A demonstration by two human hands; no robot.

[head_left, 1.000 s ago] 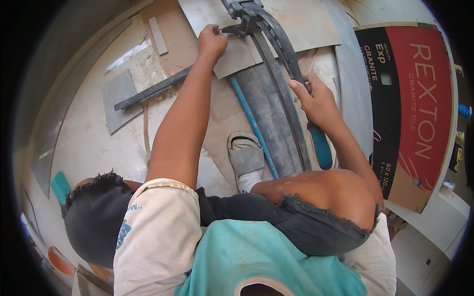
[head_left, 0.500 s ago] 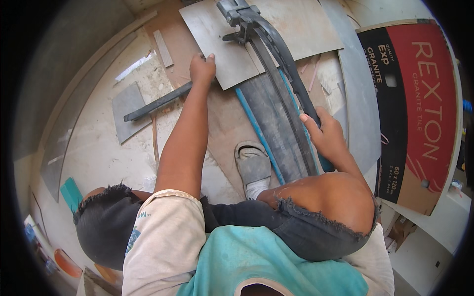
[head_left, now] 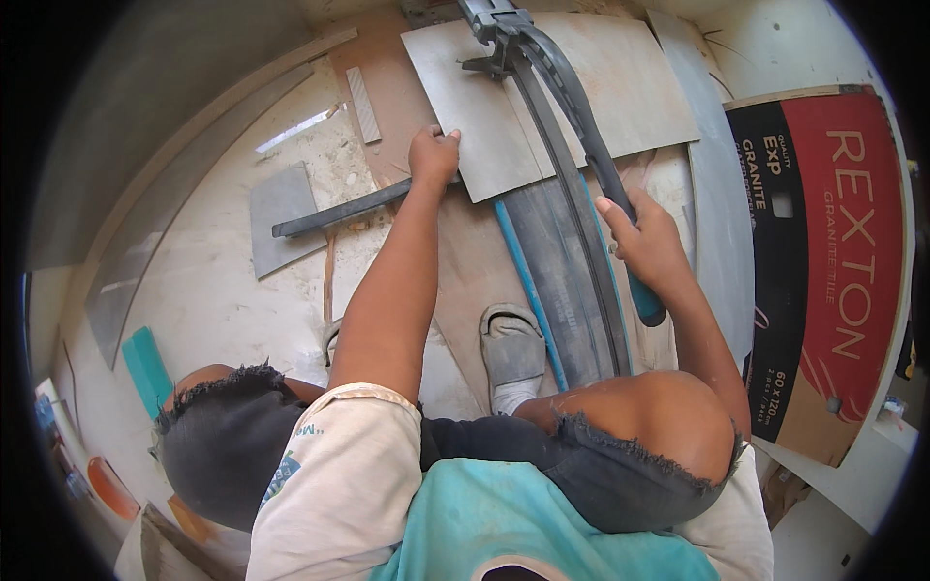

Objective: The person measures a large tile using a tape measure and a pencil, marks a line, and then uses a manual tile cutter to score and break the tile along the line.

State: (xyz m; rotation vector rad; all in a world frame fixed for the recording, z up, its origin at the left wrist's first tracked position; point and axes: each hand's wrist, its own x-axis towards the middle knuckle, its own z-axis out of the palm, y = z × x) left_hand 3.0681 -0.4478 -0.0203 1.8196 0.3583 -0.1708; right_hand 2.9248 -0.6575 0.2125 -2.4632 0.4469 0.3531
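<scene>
A long manual tile cutter runs away from me, its rail crossing a large pale grey tile that lies over the far part of the bed. My right hand is wrapped round the long black handle near its lower end. That handle slopes up to the cutter's sliding head, far along the rail. At the tile's left edge, my left hand grips the rim; some of its fingers are hidden. A thin line shows on the tile beside the rail.
A dark flat bar crosses a small grey tile piece to the left. A narrow offcut lies farther off. On the right leans a red and black carton panel. My sandalled foot stands beside the cutter bed.
My right hand has moved away from me with the handle, and the sliding head sits farther along the rail. My left hand keeps its place on the tile edge. The whole view has shifted slightly.
</scene>
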